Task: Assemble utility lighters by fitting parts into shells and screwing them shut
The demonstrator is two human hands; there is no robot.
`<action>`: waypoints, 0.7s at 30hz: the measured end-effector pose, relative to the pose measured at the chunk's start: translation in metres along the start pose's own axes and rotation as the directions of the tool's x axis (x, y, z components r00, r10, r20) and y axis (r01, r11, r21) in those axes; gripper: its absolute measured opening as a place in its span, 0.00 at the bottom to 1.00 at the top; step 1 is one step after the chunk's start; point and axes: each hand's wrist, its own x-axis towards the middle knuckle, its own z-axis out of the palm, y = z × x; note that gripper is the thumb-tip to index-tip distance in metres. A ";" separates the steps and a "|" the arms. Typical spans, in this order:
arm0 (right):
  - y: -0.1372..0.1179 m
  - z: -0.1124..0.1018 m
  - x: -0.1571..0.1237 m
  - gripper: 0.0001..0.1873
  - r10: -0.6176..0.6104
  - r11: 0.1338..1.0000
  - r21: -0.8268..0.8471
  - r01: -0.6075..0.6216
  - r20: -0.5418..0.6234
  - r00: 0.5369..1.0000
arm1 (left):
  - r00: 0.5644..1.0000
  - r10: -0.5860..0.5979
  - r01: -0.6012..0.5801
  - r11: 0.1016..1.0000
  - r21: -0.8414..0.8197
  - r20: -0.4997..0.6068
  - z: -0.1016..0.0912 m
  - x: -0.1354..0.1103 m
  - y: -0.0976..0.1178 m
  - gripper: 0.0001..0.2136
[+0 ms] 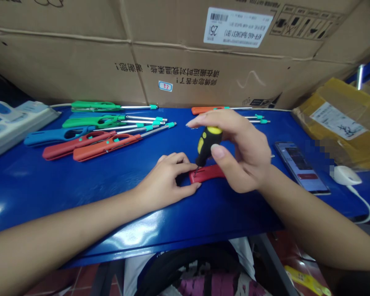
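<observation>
My right hand (243,152) grips a short black and yellow screwdriver (206,142), tilted with its tip down on the near-left end of a red lighter (208,173). The lighter lies flat on the blue table. Thumb and forefinger of my left hand (169,179) pinch the lighter's left end from both sides. The rest of the lighter, to the right, is hidden beneath my right hand.
Several long-nosed lighters lie at the left, among them a green one (95,107) and an orange one (107,147). Another orange lighter (203,110) lies behind my right hand. A phone (302,168), a white charger (348,175) and a taped parcel (342,119) are at right. A large carton (95,49) stands behind.
</observation>
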 end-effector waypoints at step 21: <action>0.005 -0.002 0.009 0.12 -0.227 0.944 -0.271 0.187 -0.126 0.966 | 1.000 -0.008 0.008 1.000 0.022 0.007 0.001 0.000 0.000 0.12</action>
